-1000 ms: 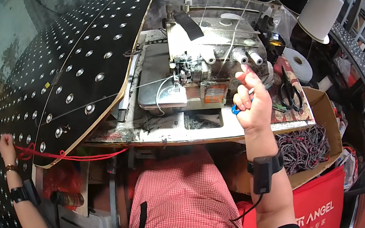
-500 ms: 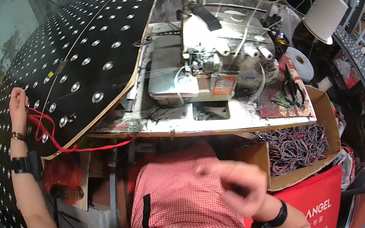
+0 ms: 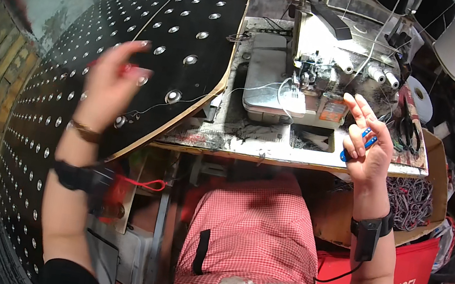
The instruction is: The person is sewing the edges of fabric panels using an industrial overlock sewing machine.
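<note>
Cord (image 3: 133, 181), red and looped, showed toward eight o'clock; nearer ten, the left hand (image 3: 109, 83) was half-curled before the studded board (image 3: 202, 35), too blurred to tell its grip. At three, the right hand (image 3: 370, 154) was curled around a blue tool (image 3: 370, 142). Good handling seemingly meant keeping that tool clear of the fine thread (image 3: 248, 89).

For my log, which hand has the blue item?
The right hand holds the blue item in its curled fingers; the left hand, over the black studded board, shows nothing blue.
</note>
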Demonstrator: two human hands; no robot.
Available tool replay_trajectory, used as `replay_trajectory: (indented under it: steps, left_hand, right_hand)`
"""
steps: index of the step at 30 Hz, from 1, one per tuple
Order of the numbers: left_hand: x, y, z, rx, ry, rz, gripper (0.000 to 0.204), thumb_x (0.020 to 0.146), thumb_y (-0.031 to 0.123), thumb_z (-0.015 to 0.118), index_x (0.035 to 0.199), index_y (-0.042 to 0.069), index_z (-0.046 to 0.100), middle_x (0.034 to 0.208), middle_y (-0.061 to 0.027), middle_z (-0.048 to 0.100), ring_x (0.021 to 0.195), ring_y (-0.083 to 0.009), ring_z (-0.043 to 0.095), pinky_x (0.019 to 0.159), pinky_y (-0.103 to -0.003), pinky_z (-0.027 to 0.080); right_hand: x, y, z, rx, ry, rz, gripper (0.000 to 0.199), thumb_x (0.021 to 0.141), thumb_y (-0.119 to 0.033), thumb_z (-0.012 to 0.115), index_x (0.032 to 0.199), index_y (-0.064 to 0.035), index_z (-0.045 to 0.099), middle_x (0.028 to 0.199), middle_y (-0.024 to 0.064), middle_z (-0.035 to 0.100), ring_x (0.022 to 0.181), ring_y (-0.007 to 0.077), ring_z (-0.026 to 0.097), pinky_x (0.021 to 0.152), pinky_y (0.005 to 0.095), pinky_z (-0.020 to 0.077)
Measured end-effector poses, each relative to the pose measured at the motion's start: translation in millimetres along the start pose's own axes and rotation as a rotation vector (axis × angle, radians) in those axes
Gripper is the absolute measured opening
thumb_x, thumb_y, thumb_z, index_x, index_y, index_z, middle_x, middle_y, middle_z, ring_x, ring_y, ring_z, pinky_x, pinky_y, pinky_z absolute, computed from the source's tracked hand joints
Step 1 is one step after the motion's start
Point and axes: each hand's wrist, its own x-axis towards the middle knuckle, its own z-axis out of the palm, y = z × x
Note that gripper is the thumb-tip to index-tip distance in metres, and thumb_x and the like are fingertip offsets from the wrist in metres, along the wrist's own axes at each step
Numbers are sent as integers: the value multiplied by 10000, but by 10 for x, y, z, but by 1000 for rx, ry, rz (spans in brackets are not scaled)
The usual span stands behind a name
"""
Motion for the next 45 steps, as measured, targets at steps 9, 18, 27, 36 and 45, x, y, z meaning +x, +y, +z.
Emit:
replay_trajectory:
  steps: [9, 18, 27, 36, 45]
  left_hand:
    - [38, 530, 1289, 174, -437, -28, 241, 797, 202, 636, 881, -22, 608, 742, -178, 613, 715, -269, 619, 634, -341, 473]
    - [29, 15, 565, -705, 135, -419, 233, 895, 234, 567, 708, 93, 566, 607, 76, 463, 442, 10, 365, 373, -155, 265]
    - [130, 43, 768, -539, 282, -254, 451, 786, 147, 691, 536, 164, 316, 519, 102, 292, 464, -21, 248, 421, -224, 192]
    - [-1644, -2570, -2245, -431, 715, -583, 92, 844, 148, 552, 769, 103, 524, 687, -17, 498, 566, -128, 496, 501, -296, 438]
    - [-4349, -2375, -3442, -28, 1215, -996, 124, 835, 102, 517, 715, 69, 521, 642, -4, 467, 531, -129, 446, 500, -297, 383]
  right_hand:
    - [32, -86, -26, 79, -48, -20, 541, 799, -144, 503, 1277, 63, 358, 1266, 190, 479, 424, 54, 322, 398, 195, 305]
    - [-346, -247, 100, 8, -150, -206, 402, 813, -71, 458, 1209, -7, 431, 1101, 139, 565, 422, 25, 288, 384, 172, 261]
    - [-1368, -172, 436, -1140, -909, -674, 341, 770, -140, 603, 1093, -31, 618, 1052, 104, 652, 559, 134, 591, 466, 227, 429]
    - [-464, -88, 425, -229, -144, -127, 538, 799, -64, 478, 1315, 32, 360, 1283, 141, 491, 443, 11, 319, 413, 145, 280]
    - [-220, 726, 283, -490, 195, 154, 246, 926, -272, 496, 1067, -80, 560, 650, -26, 500, 416, 46, 339, 357, 194, 246]
